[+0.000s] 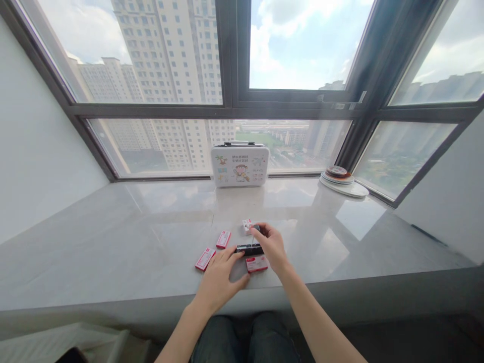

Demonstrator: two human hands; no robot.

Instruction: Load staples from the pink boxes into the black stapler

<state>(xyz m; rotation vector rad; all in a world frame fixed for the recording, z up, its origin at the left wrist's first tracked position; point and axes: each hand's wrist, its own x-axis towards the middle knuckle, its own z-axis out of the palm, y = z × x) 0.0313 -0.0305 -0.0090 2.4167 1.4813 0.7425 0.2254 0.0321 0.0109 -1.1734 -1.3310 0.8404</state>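
A small black oblong object (pixel 248 249) lies on the pale sill between my hands; its exact kind is hard to make out. My left hand (pixel 221 276) has its fingers stretched out and its thumb spread wide, with the fingertips at the left end of the black object. In a pinch, my right hand (pixel 270 245) holds a dark-topped tool (pixel 256 228) with a thin shaft pointing down at the black object. Red-and-white small boxes lie around: one box (pixel 256 263) in front, another box (pixel 223 239) behind my left hand, a third box (pixel 205 259) partly under its fingers.
A further small white box (pixel 247 226) sits just behind my right fingertips. At the window stands a white cartoon-printed case (pixel 240 166) with a handle. A stack of round plates or lids (pixel 342 184) rests in the right corner. The sill's front edge (pixel 151 301) runs above my knees.
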